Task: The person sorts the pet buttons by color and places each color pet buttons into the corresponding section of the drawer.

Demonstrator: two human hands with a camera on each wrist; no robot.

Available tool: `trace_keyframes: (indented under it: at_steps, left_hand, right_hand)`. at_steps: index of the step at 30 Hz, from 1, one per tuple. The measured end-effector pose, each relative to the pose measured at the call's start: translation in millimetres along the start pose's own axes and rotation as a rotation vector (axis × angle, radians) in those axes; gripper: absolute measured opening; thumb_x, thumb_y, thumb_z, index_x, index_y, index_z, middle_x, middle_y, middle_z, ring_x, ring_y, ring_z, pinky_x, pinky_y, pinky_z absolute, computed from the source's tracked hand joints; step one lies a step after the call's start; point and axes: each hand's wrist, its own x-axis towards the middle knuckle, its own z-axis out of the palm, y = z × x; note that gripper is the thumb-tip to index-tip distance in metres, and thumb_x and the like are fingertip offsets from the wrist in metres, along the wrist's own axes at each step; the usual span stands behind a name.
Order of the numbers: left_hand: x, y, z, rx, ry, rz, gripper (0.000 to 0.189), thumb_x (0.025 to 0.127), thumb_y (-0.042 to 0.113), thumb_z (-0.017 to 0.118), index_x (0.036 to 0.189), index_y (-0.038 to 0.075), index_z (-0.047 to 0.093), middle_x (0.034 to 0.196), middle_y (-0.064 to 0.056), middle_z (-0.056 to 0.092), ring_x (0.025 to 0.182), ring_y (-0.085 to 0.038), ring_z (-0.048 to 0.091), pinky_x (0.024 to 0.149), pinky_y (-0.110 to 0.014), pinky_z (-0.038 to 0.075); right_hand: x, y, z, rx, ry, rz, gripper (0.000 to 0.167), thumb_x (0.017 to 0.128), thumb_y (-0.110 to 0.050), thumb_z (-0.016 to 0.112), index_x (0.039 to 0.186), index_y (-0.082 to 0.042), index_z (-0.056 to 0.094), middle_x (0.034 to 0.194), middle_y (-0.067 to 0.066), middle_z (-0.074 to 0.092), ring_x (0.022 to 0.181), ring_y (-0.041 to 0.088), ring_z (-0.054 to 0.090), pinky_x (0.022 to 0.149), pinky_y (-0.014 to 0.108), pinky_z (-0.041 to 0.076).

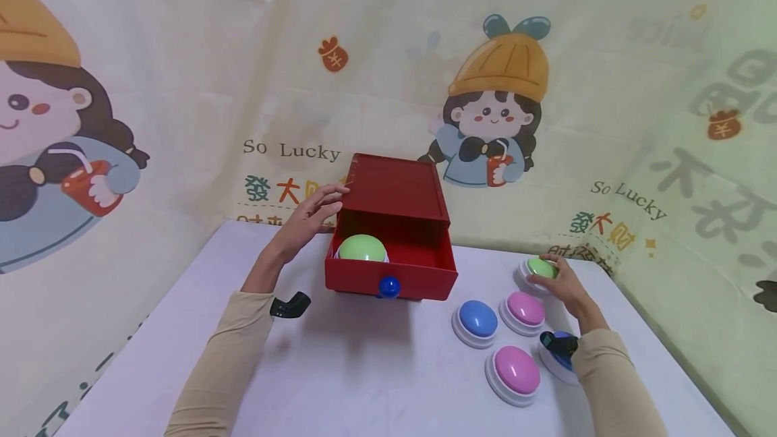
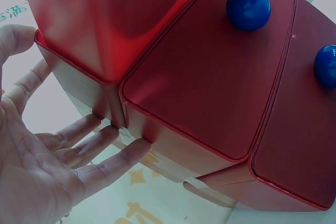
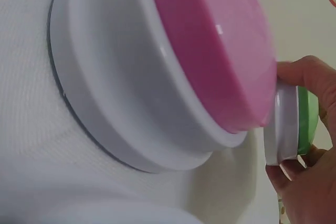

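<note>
A red drawer box (image 1: pixel 397 184) stands at the back of the table, its top drawer (image 1: pixel 358 277) pulled out. In that drawer sits a green-domed push button (image 1: pixel 361 248) with a white base. My left hand (image 1: pixel 303 222) is at the box's left side, fingers spread; in the left wrist view its fingertips (image 2: pixel 140 146) touch the side walls, the thumb near the drawer's rim. At the back right my right hand (image 1: pixel 569 288) grips another green push button (image 1: pixel 540 268) by its white base, thumb on one side and fingers (image 3: pixel 291 169) on the other.
Between the box and my right arm stand a blue push button (image 1: pixel 477 319), a pink one (image 1: pixel 525 308) and a nearer pink one (image 1: pixel 516 369). Another blue button (image 1: pixel 561 363) is partly hidden under my right wrist. A printed cloth (image 1: pixel 388 86) hangs behind the table.
</note>
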Motion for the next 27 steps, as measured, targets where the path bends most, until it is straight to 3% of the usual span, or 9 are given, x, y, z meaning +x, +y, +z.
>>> trace_keyframes:
  at_steps: [4,7,12,17,22,27]
  left_hand:
    - [1.7,-0.5,1.0,-0.007,-0.001,-0.001,0.048,0.105,0.034,0.053,0.151,0.021,0.046,0.154,-0.010,0.045,0.139,-0.035,0.046,0.101,-0.060,0.051]
    - [1.3,0.1,0.5,-0.012,0.004,-0.008,0.048,0.105,0.035,0.054,0.150,0.020,0.046,0.155,-0.010,0.044,0.140,-0.035,0.045,0.101,-0.060,0.050]
    - [0.3,0.2,-0.4,-0.011,0.000,-0.009,0.048,0.105,0.035,0.053,0.151,0.020,0.046,0.155,-0.010,0.044,0.140,-0.035,0.044,0.102,-0.060,0.050]
    - [0.1,-0.4,-0.4,-0.012,0.003,-0.007,0.048,0.105,0.034,0.053,0.150,0.020,0.046,0.155,-0.010,0.044,0.140,-0.035,0.044,0.102,-0.061,0.050]
    - [1.8,-1.0,0.9,-0.016,-0.003,-0.002,0.047,0.105,0.034,0.053,0.150,0.020,0.046,0.154,-0.010,0.045,0.139,-0.035,0.045,0.102,-0.060,0.050]
    - [2.6,-1.9,0.6,-0.013,-0.004,0.003,0.047,0.105,0.033,0.053,0.150,0.020,0.046,0.154,-0.010,0.045,0.139,-0.035,0.046,0.102,-0.060,0.050]
  right_hand:
    - [-0.3,0.4,-4.6,0.094,0.028,-0.018,0.079,0.097,-0.017,0.071,0.153,0.006,0.020,0.161,0.037,0.016,0.146,0.049,0.024,0.117,0.053,0.030]
    - [-0.7,-1.5,-4.1,0.153,0.058,-0.014,0.075,0.098,-0.020,0.070,0.152,0.002,0.024,0.162,0.035,0.017,0.142,0.041,0.031,0.106,0.034,0.037]
    - [-3.0,-7.3,-1.1,0.313,0.106,-0.019,0.050,0.099,-0.018,0.068,0.140,-0.019,0.039,0.152,0.022,0.030,0.119,0.015,0.042,0.090,0.014,0.039]
    - [-5.5,-13.4,0.9,0.453,0.131,-0.012,0.044,0.099,-0.014,0.068,0.128,-0.035,0.042,0.139,0.006,0.034,0.111,0.005,0.043,0.091,0.013,0.041]
    - [-13.0,-21.1,-0.4,0.514,0.158,0.010,0.053,0.098,-0.017,0.070,0.136,-0.039,0.039,0.151,0.006,0.027,0.118,0.006,0.040,0.100,0.018,0.038]
    - [-23.2,-35.3,-1.2,0.611,0.172,-0.045,0.059,0.098,-0.016,0.070,0.143,-0.037,0.037,0.143,-0.006,0.033,0.124,0.008,0.038,0.116,0.026,0.031]
